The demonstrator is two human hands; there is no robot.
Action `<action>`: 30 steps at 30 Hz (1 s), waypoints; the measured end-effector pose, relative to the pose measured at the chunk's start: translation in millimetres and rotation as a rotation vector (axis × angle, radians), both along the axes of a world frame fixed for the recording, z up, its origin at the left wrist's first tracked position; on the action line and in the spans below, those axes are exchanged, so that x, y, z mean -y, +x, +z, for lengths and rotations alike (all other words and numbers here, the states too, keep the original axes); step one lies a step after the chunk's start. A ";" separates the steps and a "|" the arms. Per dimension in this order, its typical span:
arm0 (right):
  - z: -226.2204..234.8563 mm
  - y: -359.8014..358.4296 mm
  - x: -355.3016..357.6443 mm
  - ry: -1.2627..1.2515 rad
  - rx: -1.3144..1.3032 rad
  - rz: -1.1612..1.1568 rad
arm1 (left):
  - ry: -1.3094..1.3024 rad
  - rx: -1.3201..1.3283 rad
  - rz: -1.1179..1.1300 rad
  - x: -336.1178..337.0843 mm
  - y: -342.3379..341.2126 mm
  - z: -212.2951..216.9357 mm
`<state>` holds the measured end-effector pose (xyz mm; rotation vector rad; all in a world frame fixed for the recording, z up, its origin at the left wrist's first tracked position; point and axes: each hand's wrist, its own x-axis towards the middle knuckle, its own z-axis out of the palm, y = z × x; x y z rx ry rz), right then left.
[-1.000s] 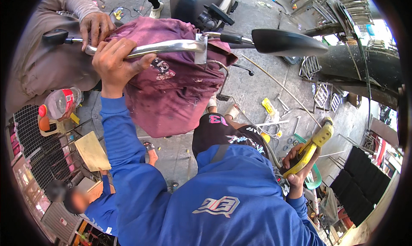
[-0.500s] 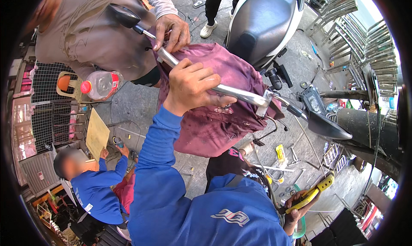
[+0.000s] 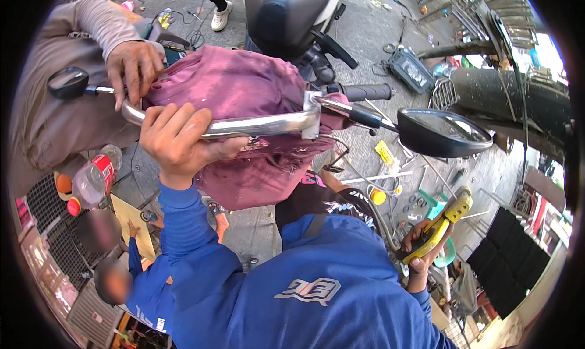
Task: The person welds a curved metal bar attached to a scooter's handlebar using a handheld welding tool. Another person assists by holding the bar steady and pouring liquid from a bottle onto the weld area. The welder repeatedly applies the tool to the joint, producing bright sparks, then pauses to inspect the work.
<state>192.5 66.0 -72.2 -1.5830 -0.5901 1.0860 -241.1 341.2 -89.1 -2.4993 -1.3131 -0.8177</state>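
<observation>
My left hand [image 3: 177, 139] is closed around a shiny metal tube [image 3: 262, 125] that lies across the motorcycle's front. A flat metal bracket [image 3: 311, 114] sits at the tube's right end, beside the right mirror [image 3: 445, 133]. Under the tube a maroon shirt [image 3: 225, 81] is draped over the front of the motorcycle. At the tube's left end rests a co-worker's hand [image 3: 135, 72], near the left mirror [image 3: 68, 83]. Off to the right, my right hand [image 3: 417, 245] grips a yellow welding electrode holder [image 3: 450, 217], with a thin electrode [image 3: 436, 172] sticking out of its jaws.
The motorcycle seat [image 3: 286, 14] is beyond the shirt. Metal racks [image 3: 481, 14] and a dark case [image 3: 410, 70] are at the far right. Tools and a yellow packet [image 3: 386, 153] lie on the concrete. A plastic bottle [image 3: 94, 178] and a seated person in blue [image 3: 143, 288] are left.
My view has shifted, so the tube and shirt appear farther left and the tube nearly level. Both my hands keep their grips; the co-worker's hand is still at the tube's left end.
</observation>
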 end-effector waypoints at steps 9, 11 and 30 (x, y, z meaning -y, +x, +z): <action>3.1 0.9 8.0 -0.008 -0.059 0.035 | 0.018 -0.024 -0.041 -3.2 0.6 2.8; 2.1 2.6 11.1 0.000 -0.046 0.023 | 0.027 -0.025 -0.039 -3.2 0.1 2.0; -7.9 8.6 13.7 0.092 -0.014 0.265 | -0.011 -0.066 -0.035 -0.9 -6.1 0.4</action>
